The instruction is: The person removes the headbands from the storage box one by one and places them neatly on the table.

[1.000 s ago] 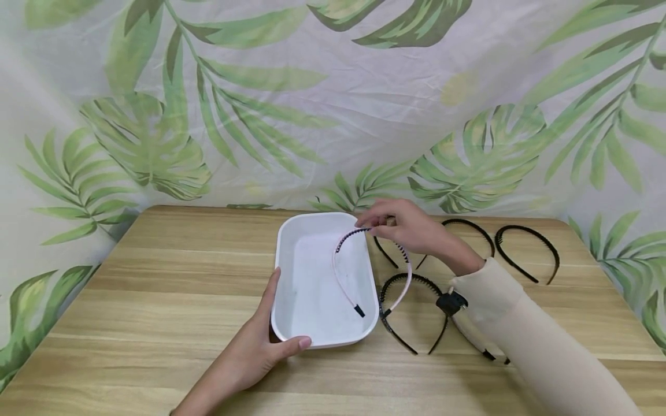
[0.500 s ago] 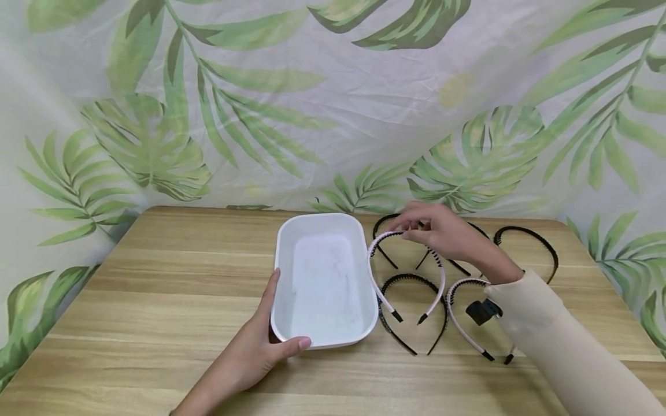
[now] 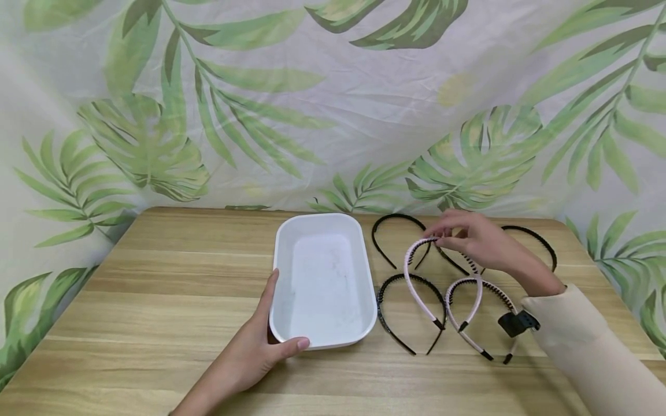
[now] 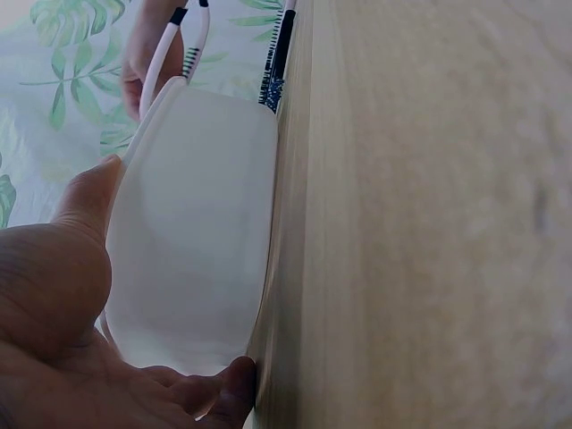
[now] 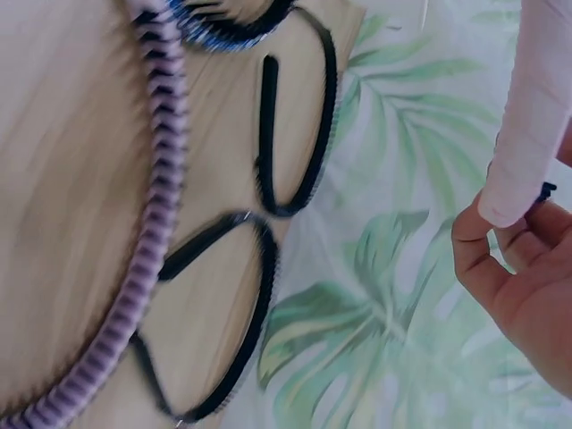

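A white plastic tub [image 3: 322,283] stands on the table, and my left hand [image 3: 250,346] grips its near left corner, thumb at the front rim. The left wrist view shows the fingers curled under the tub's edge. My right hand [image 3: 476,240] pinches a pink headband [image 3: 408,277] at the top of its arch, its black-tipped ends hanging down. This band hangs above a second pink headband [image 3: 470,342] and beside a glittery black headband [image 3: 384,283]. In the right wrist view, the pinched headband [image 5: 532,116] sits between thumb and fingers.
Behind are a black headband [image 3: 399,216], another black headband [image 3: 452,263] partly behind my right hand, and a third black headband [image 3: 543,240] behind the forearm. A leaf-patterned cloth [image 3: 291,115] hangs along the table's [image 3: 182,289] back edge.
My right hand has carried the pink headband from over the tub to the right, above the other headbands. The left hand and tub have stayed put.
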Available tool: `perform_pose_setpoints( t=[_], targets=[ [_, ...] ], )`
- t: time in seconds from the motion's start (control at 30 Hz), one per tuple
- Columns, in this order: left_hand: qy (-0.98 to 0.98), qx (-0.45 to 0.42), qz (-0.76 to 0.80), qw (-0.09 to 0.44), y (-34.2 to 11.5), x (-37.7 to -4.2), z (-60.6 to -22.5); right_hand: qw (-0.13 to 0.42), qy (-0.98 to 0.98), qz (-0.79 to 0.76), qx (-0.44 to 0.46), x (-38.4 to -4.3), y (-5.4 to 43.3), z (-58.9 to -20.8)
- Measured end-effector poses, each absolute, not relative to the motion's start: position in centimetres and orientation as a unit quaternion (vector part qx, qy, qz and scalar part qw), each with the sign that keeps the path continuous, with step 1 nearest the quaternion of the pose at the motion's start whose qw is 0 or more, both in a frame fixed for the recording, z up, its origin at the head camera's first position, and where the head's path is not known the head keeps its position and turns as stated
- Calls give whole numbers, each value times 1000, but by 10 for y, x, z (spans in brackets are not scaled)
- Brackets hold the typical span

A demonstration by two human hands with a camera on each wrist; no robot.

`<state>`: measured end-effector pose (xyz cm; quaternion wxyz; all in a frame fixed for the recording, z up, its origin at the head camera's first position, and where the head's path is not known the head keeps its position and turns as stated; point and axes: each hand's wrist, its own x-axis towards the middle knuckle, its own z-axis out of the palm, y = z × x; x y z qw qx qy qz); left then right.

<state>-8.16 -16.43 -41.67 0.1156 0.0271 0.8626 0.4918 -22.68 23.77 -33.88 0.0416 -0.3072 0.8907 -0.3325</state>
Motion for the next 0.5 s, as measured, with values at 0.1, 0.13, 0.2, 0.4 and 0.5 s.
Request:
perform_pose_setpoints(
  t=[0.1,0.13,0.2,0.4,0.5],
  targets=[
    [862,25,492,117,-164,-82,-416,30,890,-327,-316,-225,249,-342],
    [862,25,492,117,-164,-82,-416,25,891,-325,-317,-224,253,-344],
    [862,24,492,119,-164,-82,-416,16,892,-323,-315,-223,261,-347],
    [861,20,493,123,-164,-82,-415,7,900,-313,-304,-219,284,-355],
    [861,20,492,123,-164,-81,-415,4,904,-310,-293,-215,297,-359]
  ],
)
